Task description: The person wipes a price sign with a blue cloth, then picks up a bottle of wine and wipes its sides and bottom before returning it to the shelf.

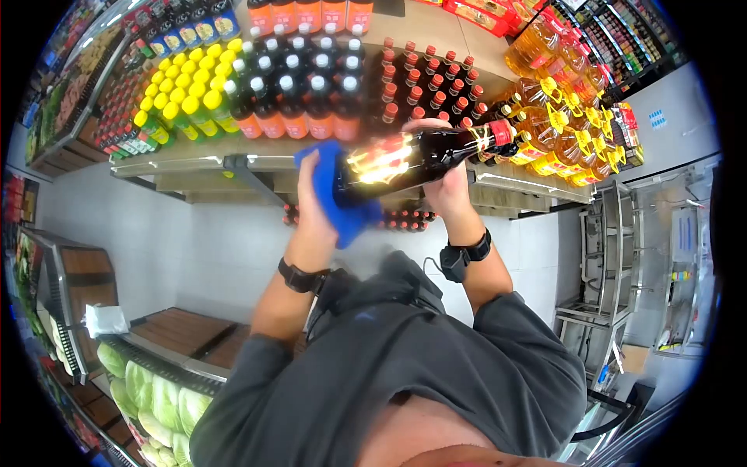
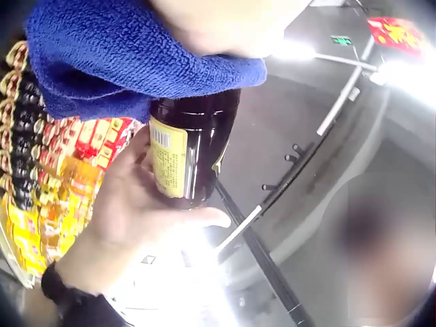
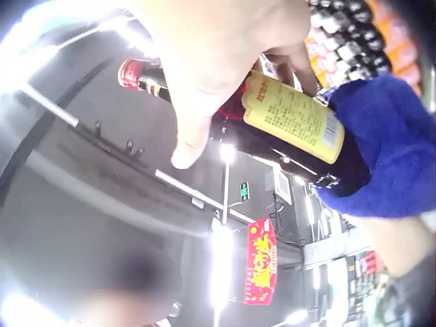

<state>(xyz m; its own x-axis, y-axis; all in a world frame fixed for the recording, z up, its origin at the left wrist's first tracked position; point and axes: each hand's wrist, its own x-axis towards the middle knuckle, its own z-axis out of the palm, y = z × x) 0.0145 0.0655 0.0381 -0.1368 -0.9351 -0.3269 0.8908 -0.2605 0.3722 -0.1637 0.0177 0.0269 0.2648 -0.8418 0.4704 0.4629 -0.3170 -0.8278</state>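
A dark glass bottle (image 1: 405, 163) with a red cap lies tilted across the front of me, its neck toward the right. My right hand (image 1: 447, 187) grips it around the shoulder, fingers behind and thumb in front. At the base, my left hand (image 1: 310, 198) holds a blue towel cloth (image 1: 350, 222) wrapped over the bottle's bottom end. The left wrist view shows the cloth (image 2: 129, 54) folded against the glass under the left hand (image 2: 218, 24). A yellow printed label (image 3: 293, 116) with a barcode shows on the bottle in the right wrist view.
A display shelf (image 1: 187, 163) ahead carries rows of yellow-capped bottles (image 1: 183, 86), dark bottles with orange labels (image 1: 292, 86) and red-capped bottles (image 1: 424, 82). Large oil jugs (image 1: 560, 124) stand at the right. Cabbages (image 1: 156, 397) lie at lower left, and a metal rack (image 1: 611, 257) stands to the right.
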